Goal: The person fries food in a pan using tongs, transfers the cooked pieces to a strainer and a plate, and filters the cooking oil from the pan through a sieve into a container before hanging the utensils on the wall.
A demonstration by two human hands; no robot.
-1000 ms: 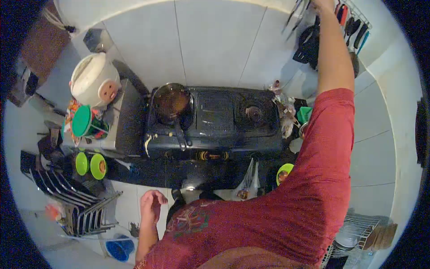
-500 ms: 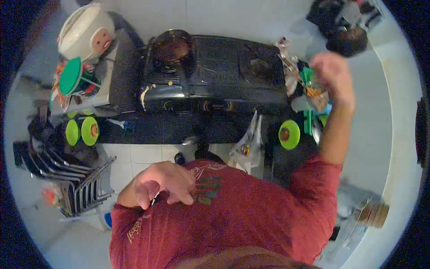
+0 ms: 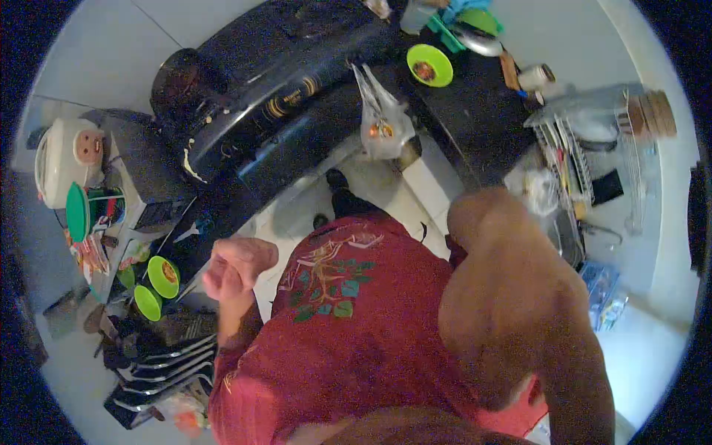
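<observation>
My left hand (image 3: 241, 265) is raised left of my red shirt, its fingers curled in, with nothing visible in them. Nearest to it on the dark counter are two green bowls, one with food (image 3: 165, 277) and one beside it (image 3: 147, 302). A blue-and-white utensil (image 3: 194, 230) lies just beyond them. My right arm (image 3: 512, 289) is bent up close to the camera, elbow forward; its hand is out of frame.
A black stove (image 3: 297, 89) spans the back. A plastic bag (image 3: 386, 133) hangs at the counter edge. Another green bowl (image 3: 437, 63) with food stands on the right counter. A rice cooker (image 3: 63, 174) is at left, folded chairs (image 3: 167, 371) lower left, a dish rack (image 3: 567, 152) at right.
The view has turned rightward. My right arm has come back from the items beside the stove and folded up near the camera. The spread fingers of my left hand have curled in.
</observation>
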